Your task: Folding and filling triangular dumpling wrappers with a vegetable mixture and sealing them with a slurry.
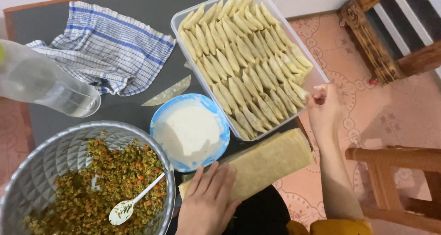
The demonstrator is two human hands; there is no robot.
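The box of folded pastries is taken as the landmark. At its near right corner the right hand is held with fingers pinched at the rim, seemingly on the last pastry of the row; whether anything is gripped cannot be told. Just below the box, the stack of wrappers is pressed flat by the left hand, fingers spread open, nothing grasped. The step is judged to be the placing of 1 finished piece; a fresh wrapper would next have to be peeled off. Left of the box stand the paste bowl, 1 loose strip and, lower, the filling bowl with its spoon. The box overhangs the tabletop edge on the right; open room is left only above the cloth.
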